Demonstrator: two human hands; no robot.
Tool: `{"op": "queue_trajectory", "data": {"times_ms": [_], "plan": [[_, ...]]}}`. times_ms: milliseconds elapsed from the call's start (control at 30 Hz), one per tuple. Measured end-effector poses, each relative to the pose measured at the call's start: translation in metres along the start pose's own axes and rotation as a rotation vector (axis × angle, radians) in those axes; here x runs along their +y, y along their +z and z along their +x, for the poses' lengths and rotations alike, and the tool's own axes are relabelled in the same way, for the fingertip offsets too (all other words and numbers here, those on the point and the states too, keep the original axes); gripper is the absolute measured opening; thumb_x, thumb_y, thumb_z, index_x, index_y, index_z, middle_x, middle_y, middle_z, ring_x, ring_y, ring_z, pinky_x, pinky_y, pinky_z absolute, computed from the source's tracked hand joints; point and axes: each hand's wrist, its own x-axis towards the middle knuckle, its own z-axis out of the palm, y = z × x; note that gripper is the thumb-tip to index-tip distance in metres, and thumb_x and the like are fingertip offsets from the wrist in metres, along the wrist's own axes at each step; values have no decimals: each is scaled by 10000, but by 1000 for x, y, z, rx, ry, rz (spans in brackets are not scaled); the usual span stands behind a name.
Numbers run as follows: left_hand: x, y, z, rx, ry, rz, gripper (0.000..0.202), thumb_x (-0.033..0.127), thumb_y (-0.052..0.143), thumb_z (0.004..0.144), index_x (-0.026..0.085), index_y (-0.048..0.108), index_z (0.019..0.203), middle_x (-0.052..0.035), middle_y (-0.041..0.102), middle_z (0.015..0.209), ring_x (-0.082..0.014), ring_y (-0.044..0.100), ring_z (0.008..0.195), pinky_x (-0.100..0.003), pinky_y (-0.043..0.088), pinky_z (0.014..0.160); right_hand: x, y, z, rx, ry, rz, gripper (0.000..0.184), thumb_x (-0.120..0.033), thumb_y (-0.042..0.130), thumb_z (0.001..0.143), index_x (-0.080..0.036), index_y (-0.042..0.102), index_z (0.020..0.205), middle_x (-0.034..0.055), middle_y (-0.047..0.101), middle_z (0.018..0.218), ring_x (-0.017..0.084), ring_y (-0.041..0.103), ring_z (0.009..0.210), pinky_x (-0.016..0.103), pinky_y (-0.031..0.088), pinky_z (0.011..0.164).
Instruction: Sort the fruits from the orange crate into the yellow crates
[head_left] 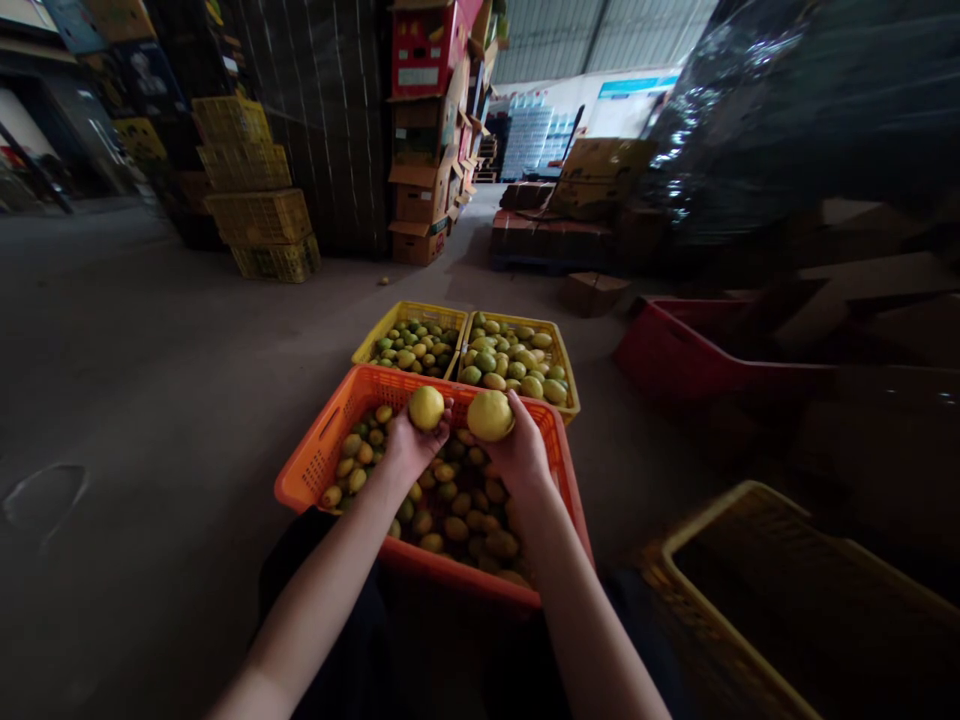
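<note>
My left hand (pixel 411 446) holds a round yellow lemon (pixel 427 408), palm up, with its fingers curled around the fruit. A larger yellow lemon (pixel 490 415) sits in my right hand (pixel 523 448), gripped from the right side with the thumb on top. Both hands are over the orange crate (pixel 311 458), whose bottom is covered with green and yellow lemons (pixel 457 528). Just beyond its far rim stand two yellow crates: the left one (pixel 367 343) has greener fruit, the right one (pixel 571 385) paler yellow-green fruit.
At the lower right is a yellow crate (pixel 720 610), with a red bin (pixel 675 350) behind it among cardboard pieces. Stacked yellow crates (pixel 259 215) and a tall column of cardboard boxes (pixel 420 195) stand farther back. A small carton (pixel 595 290) lies on the concrete floor (pixel 187 400).
</note>
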Motion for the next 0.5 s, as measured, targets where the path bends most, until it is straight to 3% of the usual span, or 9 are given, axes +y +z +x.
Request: {"op": "queue_trajectory", "data": {"times_ms": [100, 233, 367, 500], "plan": [[1, 2, -2, 10, -12, -14, 296, 342, 432, 887, 107, 600, 951, -91, 630, 756, -138, 593, 613, -195, 479, 471, 1, -3, 2, 53, 94, 1, 137, -345, 546, 780, -209, 557, 785, -9, 619, 577, 156, 567, 480, 272, 477, 427], [2, 2, -1, 47, -13, 91, 279, 365, 500, 859, 102, 591, 881, -63, 597, 643, -118, 565, 526, -166, 452, 408, 3, -11, 6, 23, 195, -16, 207, -400, 453, 799, -214, 542, 781, 28, 627, 579, 176, 570, 478, 268, 422, 377], [2, -5, -1, 57, -99, 129, 352, 288, 358, 892, 55, 610, 970, -100, 611, 644, -138, 581, 528, -193, 471, 411, 0, -17, 6, 5, 205, -23, 156, -384, 511, 738, -232, 529, 765, 2, 599, 570, 168, 564, 501, 259, 422, 394], [7, -14, -1, 42, -127, 88, 294, 275, 427, 878, 94, 602, 1030, -82, 634, 718, -124, 589, 555, -178, 476, 418, -9, -22, 6, -52, 237, 2, 145, -375, 519, 729, -231, 537, 719, 10, 589, 549, 163, 548, 483, 244, 383, 365]]}}
